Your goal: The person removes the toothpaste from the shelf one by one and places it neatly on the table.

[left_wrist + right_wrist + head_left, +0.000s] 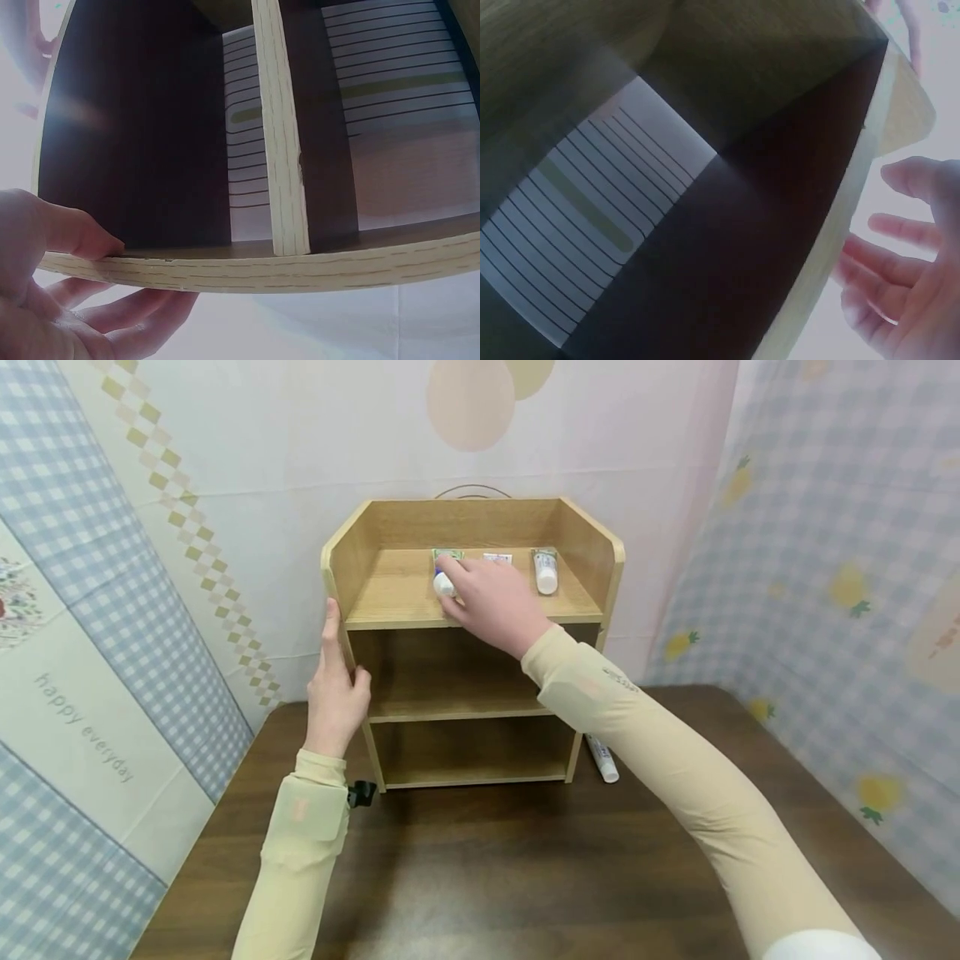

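My left hand [335, 697] grips the left side panel of a light-wood shelf unit [461, 713]. In the left wrist view its thumb [82, 234] lies on the inner face and its fingers are outside the panel. Over the top shelf my right hand [498, 597] has thumb and index finger around the white cap of a tube [444, 583], partly covered by the hand. The right wrist view shows the bent fingers [881, 270] beyond the shelf edge, with no tube discernible there. Another tube [498, 558] lies mostly behind the hand. To its right, a white-capped tube [546, 572] points its cap forward.
On the dark wooden table [465, 868], a white tube [602, 760] lies by the unit's lower right side, partly hidden by the right forearm. Two lower compartments open toward me. Patterned cloth [300, 427] hangs behind and on both sides.
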{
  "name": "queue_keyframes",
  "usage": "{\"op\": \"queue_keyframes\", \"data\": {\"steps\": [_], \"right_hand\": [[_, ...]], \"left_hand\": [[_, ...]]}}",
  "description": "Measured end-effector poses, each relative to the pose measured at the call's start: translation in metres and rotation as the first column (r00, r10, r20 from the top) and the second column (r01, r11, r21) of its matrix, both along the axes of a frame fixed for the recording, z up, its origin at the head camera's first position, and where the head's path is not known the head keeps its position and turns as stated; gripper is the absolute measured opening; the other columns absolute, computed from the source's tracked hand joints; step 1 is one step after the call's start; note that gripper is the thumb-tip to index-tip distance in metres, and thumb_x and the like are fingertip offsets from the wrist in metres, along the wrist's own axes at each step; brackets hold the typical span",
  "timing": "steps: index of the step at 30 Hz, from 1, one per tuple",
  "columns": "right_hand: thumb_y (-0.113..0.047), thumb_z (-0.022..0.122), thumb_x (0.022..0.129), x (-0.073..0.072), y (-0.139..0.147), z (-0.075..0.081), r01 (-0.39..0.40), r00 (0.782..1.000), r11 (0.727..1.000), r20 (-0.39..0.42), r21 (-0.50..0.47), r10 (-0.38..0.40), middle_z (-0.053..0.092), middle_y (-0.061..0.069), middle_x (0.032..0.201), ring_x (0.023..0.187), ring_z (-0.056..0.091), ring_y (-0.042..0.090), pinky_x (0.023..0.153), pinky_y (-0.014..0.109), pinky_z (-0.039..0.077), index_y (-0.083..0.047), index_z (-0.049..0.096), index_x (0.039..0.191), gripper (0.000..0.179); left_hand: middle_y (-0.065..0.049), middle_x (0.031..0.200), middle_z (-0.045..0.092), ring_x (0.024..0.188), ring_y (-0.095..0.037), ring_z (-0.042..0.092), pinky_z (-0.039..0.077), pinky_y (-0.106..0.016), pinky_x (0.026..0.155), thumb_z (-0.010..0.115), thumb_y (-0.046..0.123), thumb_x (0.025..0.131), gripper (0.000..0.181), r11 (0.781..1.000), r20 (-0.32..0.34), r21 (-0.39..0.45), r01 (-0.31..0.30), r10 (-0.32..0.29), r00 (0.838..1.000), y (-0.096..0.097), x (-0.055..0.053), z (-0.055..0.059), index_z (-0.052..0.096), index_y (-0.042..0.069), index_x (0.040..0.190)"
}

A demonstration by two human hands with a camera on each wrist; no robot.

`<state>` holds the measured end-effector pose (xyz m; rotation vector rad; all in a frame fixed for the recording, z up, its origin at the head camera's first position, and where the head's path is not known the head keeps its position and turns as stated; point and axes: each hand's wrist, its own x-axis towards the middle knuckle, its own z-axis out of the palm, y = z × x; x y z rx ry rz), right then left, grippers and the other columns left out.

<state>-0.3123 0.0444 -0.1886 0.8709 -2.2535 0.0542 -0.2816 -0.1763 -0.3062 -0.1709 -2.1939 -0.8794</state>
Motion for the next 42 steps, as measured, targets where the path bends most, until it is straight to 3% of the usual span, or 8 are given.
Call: {"op": "queue_keyframes", "data": {"steps": [4,7,14,22,31,38,42], "right_hand": [[-0.028,0.046,0.097,-0.007,-0.010,0.005,0.093,0.996,0.995,-0.014,0.029,-0.092,0.067,0.006,0.080,0.077,0.065,0.024,0.072,0.038,0.044,-0.009,0.056,0.113,0.026],[-0.034,0.048,0.097,-0.012,-0.017,0.007,0.152,0.988,0.988,0.026,0.034,-0.153,0.069,0.007,0.082,0.079,0.067,0.026,0.074,0.039,0.044,-0.011,0.056,0.111,0.029],[-0.050,0.045,0.097,-0.020,-0.029,0.007,0.223,0.956,0.972,0.177,0.076,-0.233,0.073,0.009,0.088,0.090,0.069,0.028,0.085,0.043,0.042,-0.015,0.052,0.131,0.049],[-0.034,0.045,0.097,-0.025,-0.031,0.009,0.253,0.939,0.962,0.211,0.107,-0.270,0.069,0.006,0.084,0.082,0.066,0.027,0.082,0.042,0.044,-0.013,0.053,0.120,0.032],[-0.032,0.048,0.096,-0.028,-0.029,0.007,0.244,0.947,0.966,0.194,0.086,-0.257,0.070,0.009,0.091,0.086,0.067,0.028,0.080,0.042,0.046,-0.015,0.053,0.128,0.037],[-0.022,0.052,0.089,-0.030,-0.027,0.000,0.186,0.979,0.982,0.086,-0.012,-0.185,0.062,0.006,0.072,0.071,0.062,0.028,0.068,0.042,0.047,-0.009,0.059,0.103,0.020],[-0.021,0.056,0.087,-0.029,-0.024,-0.003,0.137,0.991,0.988,0.004,-0.070,-0.137,0.060,0.008,0.070,0.069,0.061,0.029,0.065,0.043,0.048,-0.007,0.061,0.094,0.017]], "left_hand": [[-0.004,0.161,0.027,0.050,-0.027,0.033,0.029,-0.036,0.049,0.049,-0.002,0.086,0.091,1.000,-0.019,-0.003,-0.001,0.001,1.000,0.000,-0.001,0.001,0.005,0.035,0.156],[-0.003,0.161,0.026,0.050,-0.026,0.033,0.029,-0.036,0.049,0.049,-0.003,0.086,0.090,1.000,-0.023,-0.005,0.004,-0.004,1.000,0.000,-0.001,0.002,0.005,0.034,0.156],[-0.006,0.160,0.028,0.051,-0.027,0.034,0.030,-0.036,0.050,0.049,-0.002,0.087,0.092,1.000,0.020,-0.008,-0.003,0.003,1.000,-0.004,0.001,0.000,0.003,0.037,0.155],[-0.008,0.161,0.026,0.049,-0.027,0.034,0.031,-0.037,0.049,0.050,-0.002,0.086,0.092,1.000,0.017,-0.022,0.007,-0.006,1.000,-0.004,0.001,0.000,0.002,0.035,0.156],[-0.009,0.161,0.025,0.048,-0.026,0.034,0.030,-0.036,0.047,0.050,-0.002,0.086,0.092,1.000,0.022,-0.027,0.002,-0.002,1.000,-0.004,-0.001,0.002,0.002,0.034,0.156],[-0.009,0.161,0.026,0.048,-0.027,0.035,0.031,-0.036,0.048,0.050,-0.002,0.086,0.092,1.000,0.033,-0.020,0.000,0.001,0.999,-0.003,-0.002,0.001,0.002,0.035,0.156],[-0.009,0.161,0.026,0.048,-0.026,0.035,0.031,-0.036,0.048,0.050,-0.002,0.086,0.092,1.000,0.027,-0.019,-0.001,0.002,1.000,-0.003,-0.001,0.002,0.002,0.034,0.156]]}}
